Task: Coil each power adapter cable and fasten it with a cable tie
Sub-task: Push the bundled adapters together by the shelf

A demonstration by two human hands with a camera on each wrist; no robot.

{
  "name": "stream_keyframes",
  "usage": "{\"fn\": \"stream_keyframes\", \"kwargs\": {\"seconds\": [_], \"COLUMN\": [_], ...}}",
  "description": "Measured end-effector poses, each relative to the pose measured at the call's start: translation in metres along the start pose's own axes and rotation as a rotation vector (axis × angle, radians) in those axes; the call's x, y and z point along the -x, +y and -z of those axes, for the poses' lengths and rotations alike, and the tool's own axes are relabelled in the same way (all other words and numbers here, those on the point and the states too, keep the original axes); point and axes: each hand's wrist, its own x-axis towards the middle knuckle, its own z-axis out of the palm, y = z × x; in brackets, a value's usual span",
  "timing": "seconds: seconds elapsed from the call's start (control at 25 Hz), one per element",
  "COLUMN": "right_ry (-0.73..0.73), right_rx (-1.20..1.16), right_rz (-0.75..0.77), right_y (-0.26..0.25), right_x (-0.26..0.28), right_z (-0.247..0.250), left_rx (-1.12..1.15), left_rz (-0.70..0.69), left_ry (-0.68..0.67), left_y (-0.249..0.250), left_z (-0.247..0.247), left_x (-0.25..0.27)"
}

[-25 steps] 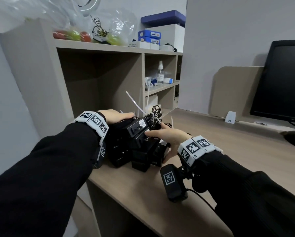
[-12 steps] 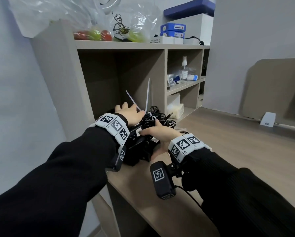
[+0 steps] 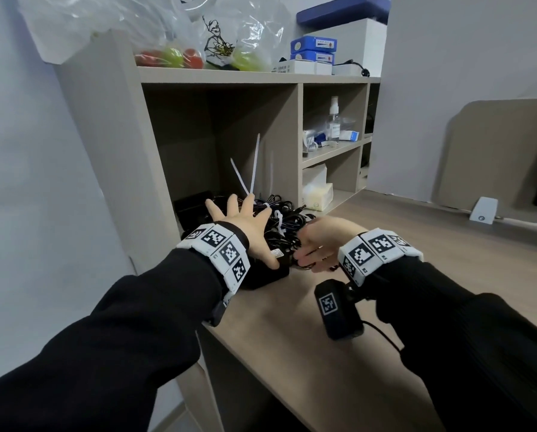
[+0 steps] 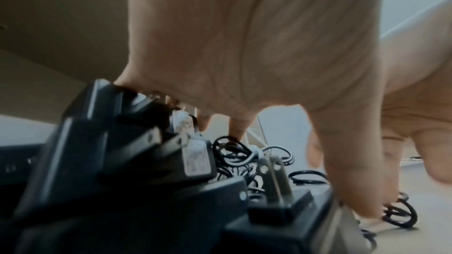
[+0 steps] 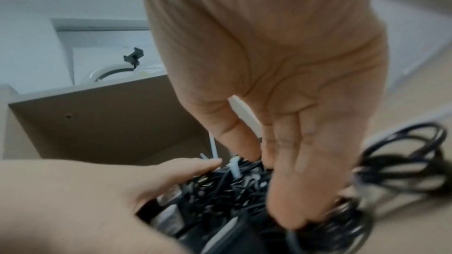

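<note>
A pile of black power adapters (image 3: pixel 268 272) with tied, coiled cables (image 3: pixel 281 213) lies at the mouth of the lower left shelf compartment. White cable tie tails (image 3: pixel 254 165) stick up from it. My left hand (image 3: pixel 245 224) lies on top of the pile with fingers spread and straight. In the left wrist view its palm (image 4: pixel 244 45) hovers just over the adapter bodies (image 4: pixel 122 161). My right hand (image 3: pixel 320 241) is at the pile's right side, fingers extended against the cables. In the right wrist view its fingers (image 5: pixel 293 161) touch the cables (image 5: pixel 220 190) beside a loose coil (image 5: pixel 403 161).
The beige shelf unit (image 3: pixel 298 135) stands on the wooden desk (image 3: pixel 323 353). A spray bottle (image 3: pixel 334 120) and a tissue pack (image 3: pixel 317 194) sit in the right compartments. Plastic bags with fruit (image 3: pixel 173 54) and blue boxes (image 3: pixel 314 49) are on top. A partition (image 3: pixel 494 151) stands at right.
The adapter pile has moved back toward the shelf compartment. My left hand has flattened and spread over it. My right hand has loosened from the adapters and rests beside the cables.
</note>
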Motion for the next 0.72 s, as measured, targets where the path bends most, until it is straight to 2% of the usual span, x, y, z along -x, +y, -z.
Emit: {"fn": "stream_keyframes", "kwargs": {"seconds": [0.12,0.16,0.28,0.36,0.52,0.64,0.72], "right_ry": [0.240,0.262,0.172,0.117,0.003,-0.084,-0.117], "right_rx": [0.125,0.177,0.376,0.461,0.297,0.306,0.302], "right_rz": [0.021,0.030,0.035,0.090,0.148,0.193,0.213], "right_y": [0.004,0.004,-0.003,-0.009,-0.014,-0.024,-0.027], "right_x": [-0.004,-0.005,-0.007,-0.013,-0.031,-0.055,-0.080], "right_z": [0.015,0.015,-0.005,-0.020,-0.038,-0.056,-0.064], "left_rx": [0.013,0.027,-0.001,-0.057,-0.045,0.048,0.079], "left_rz": [0.021,0.036,0.072,0.133,0.316,0.446,0.483], "left_ry": [-0.002,-0.018,-0.053,-0.050,-0.069,-0.059,-0.084], "left_y": [-0.003,-0.003,0.000,-0.003,-0.018,-0.020,-0.013], "left_z": [-0.005,-0.005,-0.007,-0.007,-0.019,-0.028,-0.032], "left_x": [-0.006,-0.008,-0.014,-0.018,-0.036,-0.051,-0.058]}}
